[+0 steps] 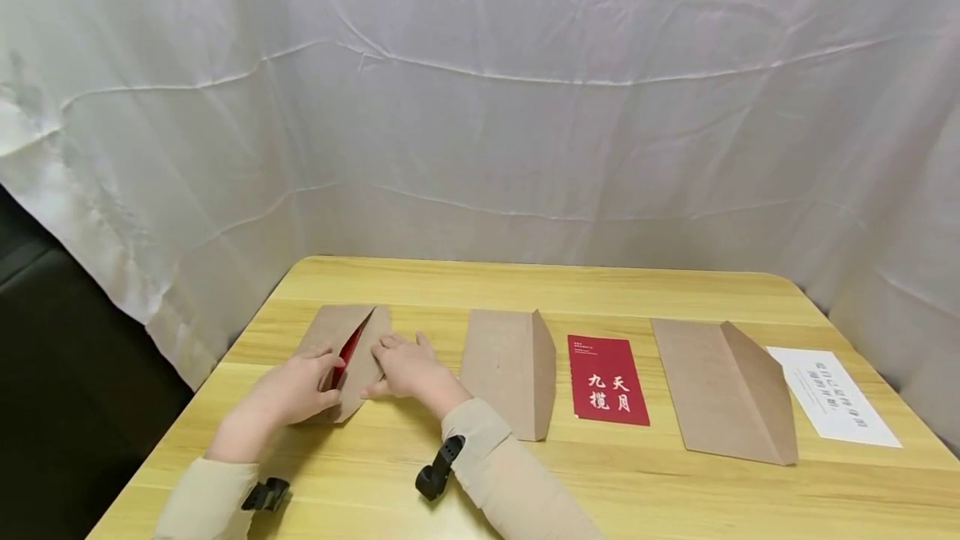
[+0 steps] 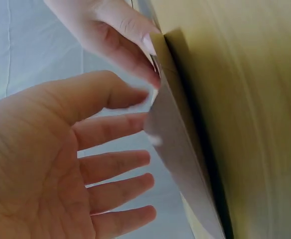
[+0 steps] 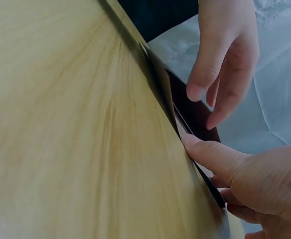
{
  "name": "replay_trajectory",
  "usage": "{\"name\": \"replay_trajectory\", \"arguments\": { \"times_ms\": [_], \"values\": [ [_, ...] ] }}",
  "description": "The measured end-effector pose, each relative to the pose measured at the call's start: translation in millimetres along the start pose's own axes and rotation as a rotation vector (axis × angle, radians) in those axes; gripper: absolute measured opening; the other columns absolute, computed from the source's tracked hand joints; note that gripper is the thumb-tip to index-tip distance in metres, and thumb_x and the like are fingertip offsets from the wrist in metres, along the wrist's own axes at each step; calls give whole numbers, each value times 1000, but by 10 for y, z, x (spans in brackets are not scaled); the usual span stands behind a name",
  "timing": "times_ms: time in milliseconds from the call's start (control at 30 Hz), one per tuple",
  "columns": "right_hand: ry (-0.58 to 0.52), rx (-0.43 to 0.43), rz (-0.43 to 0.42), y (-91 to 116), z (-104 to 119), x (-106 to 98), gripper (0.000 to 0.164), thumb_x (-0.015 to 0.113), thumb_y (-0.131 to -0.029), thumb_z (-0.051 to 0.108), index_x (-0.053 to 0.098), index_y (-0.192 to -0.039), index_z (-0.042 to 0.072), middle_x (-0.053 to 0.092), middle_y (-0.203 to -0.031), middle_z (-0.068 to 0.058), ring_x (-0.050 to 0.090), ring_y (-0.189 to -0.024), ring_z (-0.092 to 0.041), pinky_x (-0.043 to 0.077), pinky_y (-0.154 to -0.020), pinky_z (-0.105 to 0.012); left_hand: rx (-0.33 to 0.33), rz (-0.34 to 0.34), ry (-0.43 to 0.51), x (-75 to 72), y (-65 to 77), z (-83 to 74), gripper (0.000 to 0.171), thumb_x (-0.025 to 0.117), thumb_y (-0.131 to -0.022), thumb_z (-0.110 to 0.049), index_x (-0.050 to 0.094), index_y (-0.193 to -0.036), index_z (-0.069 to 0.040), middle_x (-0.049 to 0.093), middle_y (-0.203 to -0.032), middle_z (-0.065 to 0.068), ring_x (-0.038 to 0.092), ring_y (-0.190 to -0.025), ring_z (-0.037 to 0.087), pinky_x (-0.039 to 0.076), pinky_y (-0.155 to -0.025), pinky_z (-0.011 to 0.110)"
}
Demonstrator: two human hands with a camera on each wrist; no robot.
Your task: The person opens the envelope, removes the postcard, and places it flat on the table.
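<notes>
A brown paper envelope (image 1: 324, 328) lies at the left of the table, its mouth gaping, with a red card (image 1: 350, 348) showing inside. My right hand (image 1: 412, 369) pinches the envelope's flap at the right side; in the right wrist view the right thumb (image 3: 193, 142) lies on the flap, the other fingers partly hidden beyond it. Over the mouth's left side is my left hand (image 1: 288, 386), thumb and index apart. The left wrist view shows the left hand (image 2: 41, 154) with its fingers fairly straight, index tip at the envelope's edge (image 2: 170, 134).
To the right, on the wooden table (image 1: 525, 490), lie a second brown envelope (image 1: 497, 365), a red card with white characters (image 1: 609, 380), a third envelope with its flap out (image 1: 697, 382) and a white printed card (image 1: 832, 398). A pale curtain (image 1: 480, 107) hangs behind.
</notes>
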State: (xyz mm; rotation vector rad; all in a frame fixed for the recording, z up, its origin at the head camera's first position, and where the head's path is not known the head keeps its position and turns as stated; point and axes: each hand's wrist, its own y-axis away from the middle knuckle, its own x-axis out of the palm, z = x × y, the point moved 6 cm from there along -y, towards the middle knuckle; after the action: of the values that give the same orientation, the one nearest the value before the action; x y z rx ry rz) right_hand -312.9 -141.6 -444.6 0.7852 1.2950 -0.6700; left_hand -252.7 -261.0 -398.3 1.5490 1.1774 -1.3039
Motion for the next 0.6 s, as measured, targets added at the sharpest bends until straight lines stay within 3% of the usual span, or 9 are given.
{"name": "replay_trajectory", "arguments": {
  "times_ms": [167, 300, 400, 600],
  "values": [
    [-3, -8, -10, 16, 8, -12, 79, 59, -84, 67, 40, -149, 27, 33, -158, 7, 29, -148, -11, 24, -122, -46, 21, -45, 41, -10, 4, 38, 31, 77, -81, -21, 57, -101, -10, 50, -137, 34, 53, -122, 51, 53, -86, 55],
    [1, -10, -11, 21, 3, -16, 79, 58, -84, 67, 40, -149, 26, 33, -159, 6, 28, -148, -12, 24, -122, -46, 9, -46, 87, 13, -13, 72, 31, 75, -82, -18, 52, -101, -11, 62, -103, 17, 62, -92, 32, 51, -71, 40],
    [-1, -10, -5, 25, 1, -13, 79, 57, -85, 67, 39, -150, 26, 32, -159, 6, 27, -148, -13, 23, -122, -46, -3, -50, 119, 23, -25, 93, 30, 73, -84, -17, 50, -101, -10, 48, -82, 3, 48, -75, 19, 40, -64, 31],
    [-13, -11, 2, 42, 6, -23, 79, 57, -86, 67, 38, -150, 25, 31, -159, 5, 27, -149, -14, 22, -122, -47, -4, -62, 127, 31, -32, 107, 25, 69, -86, -14, 51, -102, -10, 51, -83, 3, 50, -75, 19, 42, -64, 32]
  ]
}}
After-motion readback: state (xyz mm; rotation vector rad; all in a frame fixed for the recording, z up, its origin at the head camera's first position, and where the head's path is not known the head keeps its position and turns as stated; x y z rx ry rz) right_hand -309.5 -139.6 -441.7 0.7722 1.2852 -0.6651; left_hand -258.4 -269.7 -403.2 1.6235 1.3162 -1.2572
